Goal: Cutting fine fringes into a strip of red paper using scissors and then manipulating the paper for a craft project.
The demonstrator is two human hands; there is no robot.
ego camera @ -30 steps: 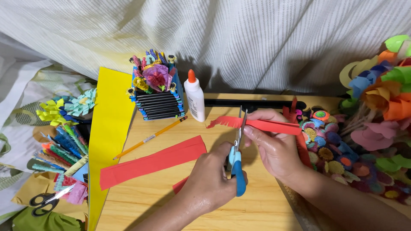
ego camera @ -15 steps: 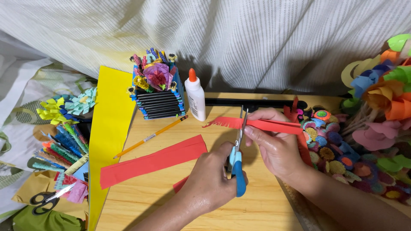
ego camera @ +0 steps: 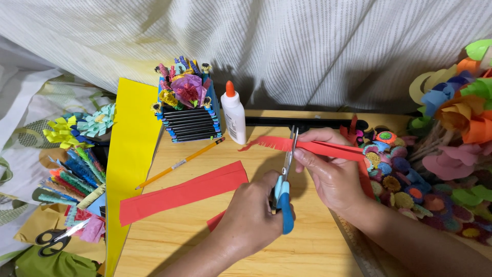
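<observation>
My left hand (ego camera: 251,215) grips blue-handled scissors (ego camera: 283,197), blades pointing up and closed across a folded red paper strip (ego camera: 307,146). My right hand (ego camera: 333,174) pinches that strip just right of the blades and holds it level above the wooden table (ego camera: 307,251). The strip's left end is cut into a short fringe. A wider red paper strip (ego camera: 184,192) lies flat on the table to the left of my left hand, and a small red scrap (ego camera: 216,220) pokes out beside my left wrist.
A white glue bottle (ego camera: 233,115) and a box of paper flowers (ego camera: 187,110) stand at the back. A pencil (ego camera: 179,163) and a yellow sheet (ego camera: 130,154) lie left. Black scissors (ego camera: 51,238) rest at the lower left. Paper flowers (ego camera: 451,133) crowd the right.
The scissors and both hands have stayed nearly in place on the red strip; only a slight shift of the strip's fringed end shows.
</observation>
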